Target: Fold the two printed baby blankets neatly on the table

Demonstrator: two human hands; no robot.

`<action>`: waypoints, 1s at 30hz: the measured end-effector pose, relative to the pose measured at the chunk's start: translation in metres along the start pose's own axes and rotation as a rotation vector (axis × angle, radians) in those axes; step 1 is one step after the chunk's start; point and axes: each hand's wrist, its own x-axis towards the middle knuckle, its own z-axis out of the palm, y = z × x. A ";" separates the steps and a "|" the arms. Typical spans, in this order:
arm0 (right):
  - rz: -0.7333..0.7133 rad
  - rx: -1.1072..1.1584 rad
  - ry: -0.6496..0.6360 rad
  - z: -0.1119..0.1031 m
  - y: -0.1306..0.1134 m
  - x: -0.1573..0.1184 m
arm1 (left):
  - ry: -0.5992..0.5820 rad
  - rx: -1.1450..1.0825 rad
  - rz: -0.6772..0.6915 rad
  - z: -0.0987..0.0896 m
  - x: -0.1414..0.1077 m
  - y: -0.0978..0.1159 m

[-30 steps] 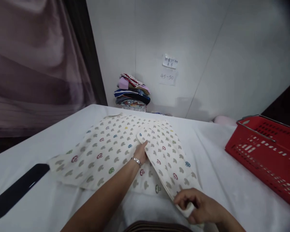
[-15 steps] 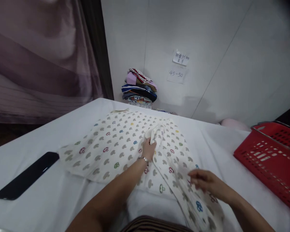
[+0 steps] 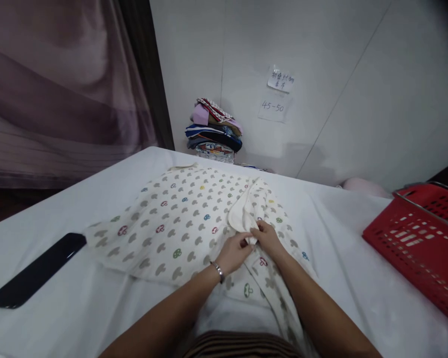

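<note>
A white cloth with a mushroom print [image 3: 186,214] lies spread over the white-covered table. Its right part is bunched and folded, and one strip hangs toward the front edge near my body. My left hand [image 3: 236,252], with a bracelet at the wrist, pinches a plain white edge of the cloth. Right beside it, my right hand [image 3: 268,240] has its fingers closed on the same edge. The two hands nearly touch, and the fingertips are partly hidden by the fabric.
At the left lies a flat black object [image 3: 37,271]. A red plastic basket [image 3: 418,238] stands at the right. Behind the table [image 3: 108,191] are a stack of folded cloths [image 3: 214,132], a pink item [image 3: 366,187] and papers on the wall [image 3: 274,107].
My right hand has moved left and inward to the cloth edge and closed on it. My left hand has shifted slightly right and down, and the folded edge came with it.
</note>
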 end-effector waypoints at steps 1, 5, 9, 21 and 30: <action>0.008 0.065 0.001 -0.002 0.003 -0.002 | 0.031 -0.126 -0.088 -0.002 0.003 0.001; 0.073 0.282 0.011 -0.003 0.007 -0.009 | 0.270 -0.520 -0.347 -0.017 0.018 0.007; 0.094 0.383 -0.025 0.002 -0.001 -0.015 | 0.441 -0.630 -0.388 -0.032 0.036 0.005; 0.011 0.506 0.080 -0.015 -0.033 -0.023 | 0.285 0.017 0.303 -0.002 0.015 0.036; -0.014 0.379 -0.019 -0.018 -0.053 -0.035 | 0.295 -0.272 0.047 0.006 0.008 0.042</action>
